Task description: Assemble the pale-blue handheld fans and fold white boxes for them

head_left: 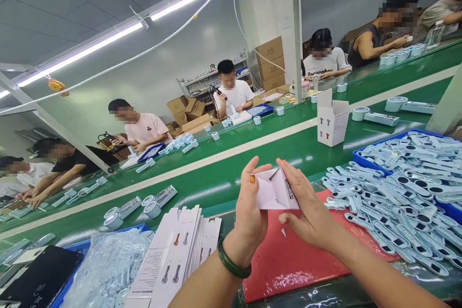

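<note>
Between my two hands is a small white cardboard box [267, 197], its near end toward me with flaps folded inward. My left hand [247, 204] grips its left side, an orange-brown ring on one finger and a dark green bangle at the wrist. Along the box's right side lie the fingers of my right hand [306, 207], the thumb below the near edge. Below is a red mat [277, 260] with a small white scrap on it. Left of my hands, flat printed box blanks [173, 255] lie stacked. An assembled white box [332, 122] stands upright beyond my right hand, its top flap raised.
Many light-blue handle-shaped parts [390, 197] are heaped at right, partly in a blue tray [361, 158]. Plastic-wrapped parts [111, 260] fill another tray at left. A green conveyor belt [224, 168] crosses ahead, carrying blue devices. Several co-workers sit along its far side.
</note>
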The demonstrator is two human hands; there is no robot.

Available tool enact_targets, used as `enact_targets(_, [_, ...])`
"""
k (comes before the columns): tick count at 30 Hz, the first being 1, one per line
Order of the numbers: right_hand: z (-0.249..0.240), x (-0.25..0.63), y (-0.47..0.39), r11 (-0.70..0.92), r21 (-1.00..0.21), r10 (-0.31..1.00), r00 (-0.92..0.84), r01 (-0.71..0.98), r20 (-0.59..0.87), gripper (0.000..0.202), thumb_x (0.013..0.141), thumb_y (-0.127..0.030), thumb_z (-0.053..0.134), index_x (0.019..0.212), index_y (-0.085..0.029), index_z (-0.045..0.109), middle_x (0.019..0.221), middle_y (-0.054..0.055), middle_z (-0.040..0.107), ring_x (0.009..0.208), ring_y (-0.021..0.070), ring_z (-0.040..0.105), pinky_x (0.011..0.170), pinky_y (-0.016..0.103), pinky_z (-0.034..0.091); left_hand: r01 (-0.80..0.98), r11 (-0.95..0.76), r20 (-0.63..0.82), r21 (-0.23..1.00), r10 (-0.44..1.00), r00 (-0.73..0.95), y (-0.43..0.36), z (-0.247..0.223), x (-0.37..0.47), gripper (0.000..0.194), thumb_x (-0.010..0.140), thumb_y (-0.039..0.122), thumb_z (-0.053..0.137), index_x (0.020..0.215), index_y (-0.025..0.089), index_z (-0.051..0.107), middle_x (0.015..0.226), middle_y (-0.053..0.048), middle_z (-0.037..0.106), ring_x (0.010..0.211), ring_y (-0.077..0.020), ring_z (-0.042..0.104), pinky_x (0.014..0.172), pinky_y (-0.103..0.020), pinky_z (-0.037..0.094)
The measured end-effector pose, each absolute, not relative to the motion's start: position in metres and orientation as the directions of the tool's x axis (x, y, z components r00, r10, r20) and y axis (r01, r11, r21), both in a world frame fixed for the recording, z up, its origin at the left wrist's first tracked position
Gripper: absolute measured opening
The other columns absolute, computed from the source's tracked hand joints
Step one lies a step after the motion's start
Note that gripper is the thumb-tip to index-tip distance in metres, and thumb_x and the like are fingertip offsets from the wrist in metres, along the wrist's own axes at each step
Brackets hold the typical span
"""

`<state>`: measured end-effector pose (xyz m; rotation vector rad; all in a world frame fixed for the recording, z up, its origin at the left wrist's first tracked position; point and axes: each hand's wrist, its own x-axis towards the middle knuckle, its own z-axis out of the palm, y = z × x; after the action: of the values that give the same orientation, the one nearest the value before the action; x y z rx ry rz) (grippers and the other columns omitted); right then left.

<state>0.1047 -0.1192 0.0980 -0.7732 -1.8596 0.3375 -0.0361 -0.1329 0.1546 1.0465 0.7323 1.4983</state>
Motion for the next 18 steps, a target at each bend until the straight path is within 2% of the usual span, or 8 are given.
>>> enact_targets(3, [0.099, 0.113, -0.114, 0.721, -0.588, 0.678, -0.195, 0.367, 0.709, 0.094, 0.089, -0.085, 0.033, 0.164, -0.032, 0.012, 0.168, 0.009, 0.025, 0.155, 0.0368, 0.021, 0.123, 0.066, 0.018, -0.421, -0.151, 0.196, 0.894, 0.978, 0.065, -0.123, 0.147, -0.028, 0.059, 0.094, 0.042, 0.066, 0.147, 0.027, 0.045, 0.133, -0.010, 0.062, 0.104, -0.0207, 0.065, 0.087, -0.032, 0.053])
enact_targets(6, [0.103, 0.127, -0.105, 0.719, -0.611, 0.683, -0.175, 0.332, 0.709, 0.085, 0.091, -0.084, 0.025, 0.160, -0.034, 0.026, 0.164, 0.007, 0.035, 0.153, 0.0363, 0.027, 0.123, 0.065, 0.019, -0.384, -0.081, 0.187, 0.920, 0.951, 0.247, -0.125, 0.140, -0.026, 0.076, 0.091, 0.040, 0.070, 0.156, 0.032, 0.031, 0.146, -0.008, 0.054, 0.123, -0.0241, 0.059, 0.105, -0.037, 0.047])
enact_targets(8, [0.106, 0.132, -0.099, 0.725, -0.619, 0.681, -0.182, 0.302, 0.709, 0.083, 0.092, -0.084, 0.022, 0.158, -0.034, 0.031, 0.161, 0.008, 0.040, 0.152, 0.0356, 0.028, 0.123, 0.063, 0.022, -0.260, -0.152, 0.241, 0.954, 0.903, 0.356, -0.125, 0.138, -0.031, 0.097, 0.087, 0.046, 0.075, 0.161, 0.035, 0.013, 0.156, -0.009, 0.044, 0.136, -0.0278, 0.050, 0.115, -0.043, 0.040])
enact_targets(10, [0.109, 0.131, -0.094, 0.728, -0.615, 0.677, -0.180, 0.301, 0.714, 0.082, 0.093, -0.083, 0.022, 0.157, -0.033, 0.031, 0.159, 0.009, 0.041, 0.152, 0.0349, 0.028, 0.122, 0.061, 0.025, -0.044, -0.319, 0.312, 0.947, 0.874, 0.373, -0.118, 0.140, -0.040, 0.115, 0.077, 0.046, 0.085, 0.162, 0.034, 0.008, 0.155, -0.011, 0.043, 0.138, -0.0309, 0.049, 0.116, -0.047, 0.039])
enact_targets(12, [0.107, 0.124, -0.094, 0.721, -0.617, 0.678, -0.136, 0.314, 0.722, 0.081, 0.094, -0.081, 0.025, 0.157, -0.031, 0.031, 0.158, 0.011, 0.041, 0.150, 0.0345, 0.030, 0.120, 0.060, 0.029, 0.181, -0.458, 0.396, 0.870, 0.869, 0.298, -0.106, 0.145, -0.052, 0.115, 0.066, 0.043, 0.092, 0.158, 0.029, 0.025, 0.148, -0.013, 0.048, 0.131, -0.0327, 0.054, 0.114, -0.048, 0.041])
enact_targets(14, [0.101, 0.114, -0.099, 0.693, -0.647, 0.686, -0.015, 0.317, 0.728, 0.076, 0.095, -0.077, 0.037, 0.154, -0.028, 0.037, 0.153, 0.013, 0.044, 0.145, 0.0346, 0.037, 0.118, 0.058, 0.033, 0.286, -0.531, 0.507, 0.798, 0.847, 0.159, -0.092, 0.152, -0.064, 0.099, 0.062, 0.043, 0.094, 0.146, 0.025, 0.045, 0.142, -0.013, 0.052, 0.126, -0.0326, 0.056, 0.110, -0.046, 0.045])
enact_targets(16, [0.091, 0.101, -0.104, 0.631, -0.738, 0.737, 0.112, 0.239, 0.666, 0.062, 0.096, -0.068, 0.049, 0.141, -0.025, 0.051, 0.140, 0.015, 0.054, 0.131, 0.0333, 0.051, 0.110, 0.056, 0.042, 0.243, -0.566, 0.586, 0.788, 0.810, -0.013, -0.079, 0.159, -0.072, 0.091, 0.060, 0.043, 0.095, 0.137, 0.024, 0.051, 0.138, -0.011, 0.054, 0.123, -0.0305, 0.057, 0.105, -0.041, 0.049])
enact_targets(18, [0.081, 0.086, -0.107, 0.508, -0.860, 0.848, 0.141, 0.056, 0.510, 0.052, 0.094, -0.064, 0.056, 0.126, -0.023, 0.060, 0.126, 0.015, 0.062, 0.116, 0.0316, 0.061, 0.101, 0.054, 0.049, 0.104, -0.570, 0.579, 0.815, 0.793, -0.188, -0.070, 0.161, -0.074, 0.087, 0.062, 0.043, 0.094, 0.135, 0.024, 0.051, 0.133, -0.009, 0.057, 0.118, -0.0259, 0.060, 0.096, -0.034, 0.052])
